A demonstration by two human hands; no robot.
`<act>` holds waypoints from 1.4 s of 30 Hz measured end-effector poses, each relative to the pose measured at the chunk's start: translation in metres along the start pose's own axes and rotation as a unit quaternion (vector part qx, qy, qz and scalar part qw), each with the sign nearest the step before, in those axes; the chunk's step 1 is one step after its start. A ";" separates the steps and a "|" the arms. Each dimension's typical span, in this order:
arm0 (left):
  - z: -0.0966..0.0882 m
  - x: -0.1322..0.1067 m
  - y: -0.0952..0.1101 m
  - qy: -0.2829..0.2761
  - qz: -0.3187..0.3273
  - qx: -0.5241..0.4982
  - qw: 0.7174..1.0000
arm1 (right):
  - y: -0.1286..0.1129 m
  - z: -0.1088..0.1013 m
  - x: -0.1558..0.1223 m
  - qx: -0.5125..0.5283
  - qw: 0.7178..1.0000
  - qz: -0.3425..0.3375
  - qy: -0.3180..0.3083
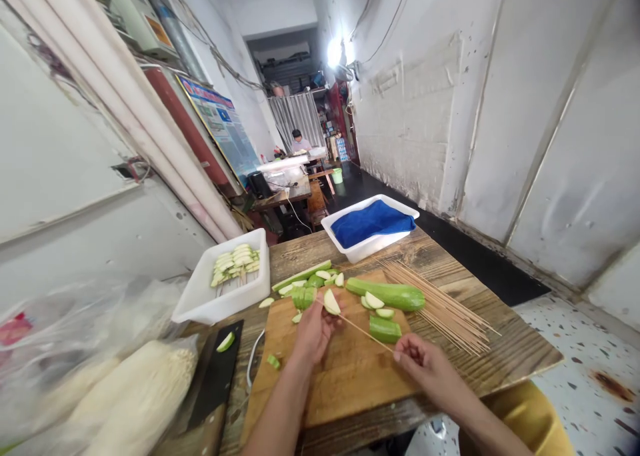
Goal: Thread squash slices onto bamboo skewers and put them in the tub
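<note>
Above the wooden cutting board, my left hand pinches a pale half-moon zucchini slice. A thin bamboo skewer runs from that slice to my right hand, whose fingers are closed on its other end. How deep the tip goes into the slice is hidden. Beyond my left hand lie cut zucchini slices. A whole-looking zucchini and a shorter zucchini chunk rest on the board's right side, with a few slices between them.
Many loose bamboo skewers lie on the table's right. A white tub holds skewered slices; another white tub holds a blue cloth. A dark-bladed knife and plastic bags are left. A person sits far back.
</note>
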State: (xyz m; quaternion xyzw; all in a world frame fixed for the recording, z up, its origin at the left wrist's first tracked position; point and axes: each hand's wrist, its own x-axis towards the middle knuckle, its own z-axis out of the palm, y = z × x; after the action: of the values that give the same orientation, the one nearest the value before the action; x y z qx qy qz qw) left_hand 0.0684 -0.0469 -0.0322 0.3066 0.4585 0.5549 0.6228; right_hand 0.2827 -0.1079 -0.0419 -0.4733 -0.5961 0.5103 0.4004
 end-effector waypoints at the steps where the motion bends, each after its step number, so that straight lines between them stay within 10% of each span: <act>1: -0.002 -0.004 0.000 0.007 -0.013 -0.024 1.000 | 0.000 0.005 -0.001 -0.011 1.000 -0.010 0.003; 18: -0.002 -0.039 0.009 -0.010 0.041 0.101 0.994 | -0.014 0.055 0.017 -0.068 0.992 -0.083 -0.071; 36: -0.024 -0.006 0.007 -0.067 0.010 -0.102 0.993 | 0.009 0.067 0.023 -0.021 0.998 -0.032 -0.043; 42: -0.031 0.000 0.006 0.000 0.009 -0.134 0.991 | 0.010 0.064 0.023 -0.031 0.998 -0.044 -0.018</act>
State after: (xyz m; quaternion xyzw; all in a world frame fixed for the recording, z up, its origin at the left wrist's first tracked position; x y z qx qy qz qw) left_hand 0.0371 -0.0497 -0.0387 0.2243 0.3769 0.6168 0.6536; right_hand 0.2176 -0.0996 -0.0623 -0.4498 -0.6391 0.4814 0.3969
